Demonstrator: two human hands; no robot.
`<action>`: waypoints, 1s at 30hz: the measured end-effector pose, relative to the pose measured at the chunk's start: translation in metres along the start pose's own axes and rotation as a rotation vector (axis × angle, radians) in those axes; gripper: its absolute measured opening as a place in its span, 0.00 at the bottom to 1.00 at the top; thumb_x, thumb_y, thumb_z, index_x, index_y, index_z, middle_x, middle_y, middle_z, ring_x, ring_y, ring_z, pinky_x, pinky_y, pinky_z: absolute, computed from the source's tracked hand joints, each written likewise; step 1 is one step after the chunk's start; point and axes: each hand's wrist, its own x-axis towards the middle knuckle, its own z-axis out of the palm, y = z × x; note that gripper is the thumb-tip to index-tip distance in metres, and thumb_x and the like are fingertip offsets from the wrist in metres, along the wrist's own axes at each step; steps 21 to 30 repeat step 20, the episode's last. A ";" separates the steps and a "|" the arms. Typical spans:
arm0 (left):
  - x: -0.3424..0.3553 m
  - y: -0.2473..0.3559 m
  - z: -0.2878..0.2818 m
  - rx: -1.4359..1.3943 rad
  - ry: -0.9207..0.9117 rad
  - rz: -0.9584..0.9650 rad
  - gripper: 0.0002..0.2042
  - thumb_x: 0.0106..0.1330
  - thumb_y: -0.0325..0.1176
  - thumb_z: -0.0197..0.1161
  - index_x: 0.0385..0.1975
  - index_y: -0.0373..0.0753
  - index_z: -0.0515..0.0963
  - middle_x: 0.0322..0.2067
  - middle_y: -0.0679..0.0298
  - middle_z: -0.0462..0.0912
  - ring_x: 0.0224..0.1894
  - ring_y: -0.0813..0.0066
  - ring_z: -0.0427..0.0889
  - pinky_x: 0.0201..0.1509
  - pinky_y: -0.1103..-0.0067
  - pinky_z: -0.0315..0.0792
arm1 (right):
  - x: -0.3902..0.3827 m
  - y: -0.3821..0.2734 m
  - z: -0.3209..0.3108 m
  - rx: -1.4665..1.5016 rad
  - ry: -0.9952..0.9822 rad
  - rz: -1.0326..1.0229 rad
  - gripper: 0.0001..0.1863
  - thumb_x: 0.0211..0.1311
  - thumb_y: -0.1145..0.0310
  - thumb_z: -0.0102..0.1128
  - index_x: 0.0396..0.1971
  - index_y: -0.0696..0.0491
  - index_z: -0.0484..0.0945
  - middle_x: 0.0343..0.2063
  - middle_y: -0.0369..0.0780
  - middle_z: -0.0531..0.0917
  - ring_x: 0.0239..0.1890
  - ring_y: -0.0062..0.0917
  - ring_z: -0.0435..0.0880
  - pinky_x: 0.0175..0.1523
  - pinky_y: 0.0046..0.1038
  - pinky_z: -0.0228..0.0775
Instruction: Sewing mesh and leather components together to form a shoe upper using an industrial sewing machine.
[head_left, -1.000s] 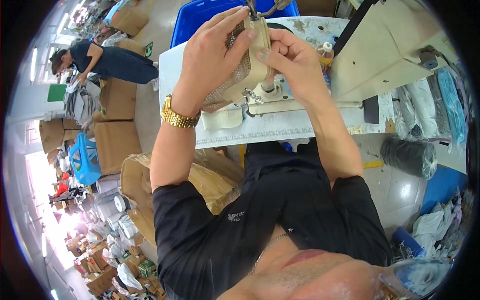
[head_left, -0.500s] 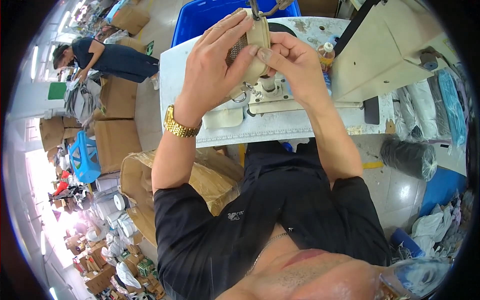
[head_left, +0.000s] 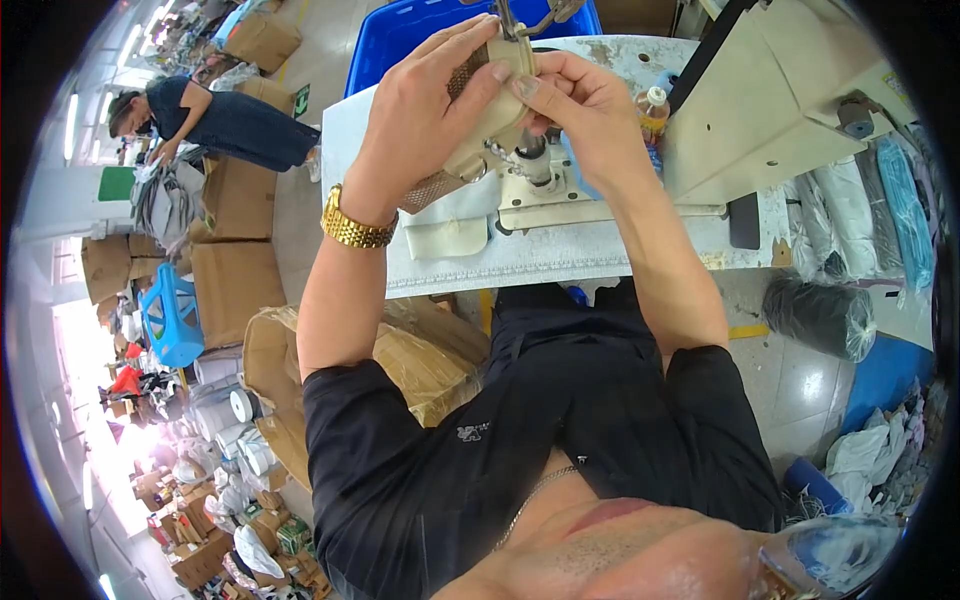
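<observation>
A small bag [head_left: 503, 122] with cream trim and a brown woven panel is held up at the presser foot [head_left: 512, 25] of a sewing machine [head_left: 780, 110]. A short metal chain [head_left: 497, 150] and a ring hang from it. My left hand [head_left: 422, 108], with a gold watch at its wrist, grips the bag's left side, thumb on the trim, fingers along the far side. With thumb and fingers closed, my right hand [head_left: 592, 118] pinches the trim's right edge. The machine's post [head_left: 535, 165] stands just below the bag; the needle point is too small to make out.
A blue bin [head_left: 375, 50] stands behind the white table [head_left: 450, 275]. A bottle [head_left: 653, 112] is near the machine arm. An opened carton [head_left: 275, 400] lies at left below the table; another person [head_left: 215, 120] bends over grey pieces at far left. Wrapped rolls [head_left: 820, 315] sit at right.
The bag has turned and tilted under the presser foot, so its woven lower part now shows below my left wrist. Both hands have shifted slightly with it, still gripping.
</observation>
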 end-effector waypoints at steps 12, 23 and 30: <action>0.008 -0.009 -0.014 -0.012 -0.179 -0.012 0.24 0.73 0.43 0.60 0.62 0.33 0.74 0.55 0.49 0.82 0.54 0.52 0.82 0.59 0.69 0.74 | 0.005 0.002 -0.002 0.049 0.032 0.062 0.11 0.66 0.67 0.68 0.43 0.59 0.82 0.30 0.37 0.87 0.30 0.15 0.85 0.34 0.17 0.75; 0.015 -0.009 -0.019 -0.080 -0.352 -0.125 0.26 0.73 0.44 0.60 0.65 0.35 0.71 0.58 0.49 0.79 0.57 0.54 0.80 0.59 0.69 0.73 | 0.009 0.005 -0.004 0.085 0.050 0.042 0.11 0.66 0.67 0.68 0.42 0.58 0.82 0.30 0.37 0.87 0.32 0.17 0.86 0.36 0.17 0.76; 0.015 -0.009 -0.019 -0.080 -0.352 -0.125 0.26 0.73 0.44 0.60 0.65 0.35 0.71 0.58 0.49 0.79 0.57 0.54 0.80 0.59 0.69 0.73 | 0.009 0.005 -0.004 0.085 0.050 0.042 0.11 0.66 0.67 0.68 0.42 0.58 0.82 0.30 0.37 0.87 0.32 0.17 0.86 0.36 0.17 0.76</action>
